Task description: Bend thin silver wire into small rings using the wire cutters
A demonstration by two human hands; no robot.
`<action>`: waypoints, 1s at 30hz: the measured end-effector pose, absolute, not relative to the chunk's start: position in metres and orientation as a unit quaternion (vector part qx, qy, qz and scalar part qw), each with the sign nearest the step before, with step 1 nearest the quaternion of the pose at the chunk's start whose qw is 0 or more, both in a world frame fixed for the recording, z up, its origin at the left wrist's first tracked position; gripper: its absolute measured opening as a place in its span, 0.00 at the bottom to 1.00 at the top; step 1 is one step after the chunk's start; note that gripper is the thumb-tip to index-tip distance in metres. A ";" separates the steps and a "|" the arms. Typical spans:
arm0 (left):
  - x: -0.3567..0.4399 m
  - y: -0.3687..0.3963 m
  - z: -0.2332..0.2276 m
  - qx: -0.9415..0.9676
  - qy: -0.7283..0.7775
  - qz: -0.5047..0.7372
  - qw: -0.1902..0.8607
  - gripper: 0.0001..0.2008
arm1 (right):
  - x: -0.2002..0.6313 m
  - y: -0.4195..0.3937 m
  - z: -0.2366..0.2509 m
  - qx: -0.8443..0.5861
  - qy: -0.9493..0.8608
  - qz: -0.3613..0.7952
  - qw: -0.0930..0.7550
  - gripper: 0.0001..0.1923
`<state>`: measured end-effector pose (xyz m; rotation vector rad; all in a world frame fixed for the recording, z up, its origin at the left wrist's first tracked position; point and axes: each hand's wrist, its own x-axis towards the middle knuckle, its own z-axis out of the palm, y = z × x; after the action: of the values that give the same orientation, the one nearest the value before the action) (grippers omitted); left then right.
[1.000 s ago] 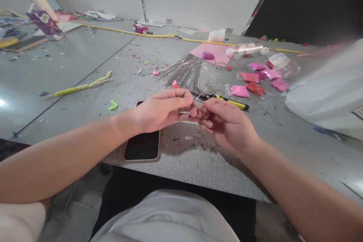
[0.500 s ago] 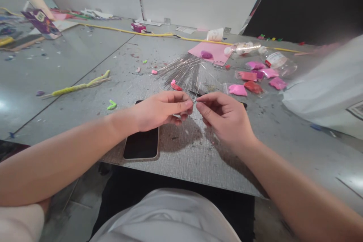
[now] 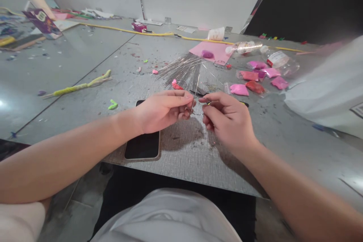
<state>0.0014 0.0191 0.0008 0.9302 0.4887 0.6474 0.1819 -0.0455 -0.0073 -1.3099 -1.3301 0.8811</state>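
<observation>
Since a sec ago the hands have drawn slightly apart, exposing a thin metal wire [image 3: 195, 100] btwn them, bent into a small loop at its lower end. Left hand [image 3: 163, 110] pinches the wire w/ thumb and forefinger; right hand [image 3: 227, 121], fingers curled, pinches the loop's other end. Just beyond both hands: a fanned bundle of straight silvery wires [image 3: 183, 70] and dark cutters [image 3: 201, 92] w/ yellow grip, mostly hidden by the right hand. Under the left wrist, a glossy black phone [image 3: 142, 145] lies flat on the grey textured counter [image 3: 184, 159]. Further right of the right hand, pink and red clay packets [image 3: 249, 83].
</observation>
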 end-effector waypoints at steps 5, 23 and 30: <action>-0.001 0.020 0.000 0.449 0.212 0.294 0.817 0.10 | 0.180 -0.047 -0.006 -0.571 -0.538 0.355 0.509 0.07; -0.009 0.024 0.000 0.427 0.185 0.142 0.874 0.10 | 0.198 -0.048 -0.009 -0.433 -0.773 -0.010 0.463 0.11; -0.009 0.023 0.000 0.430 0.191 0.157 0.868 0.09 | 0.193 -0.050 -0.009 -0.459 -0.757 -0.030 0.464 0.10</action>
<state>-0.0093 0.0233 -0.0005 0.8988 0.4007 0.3291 0.1933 -0.0505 -0.0094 -1.1269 -1.8595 -0.0734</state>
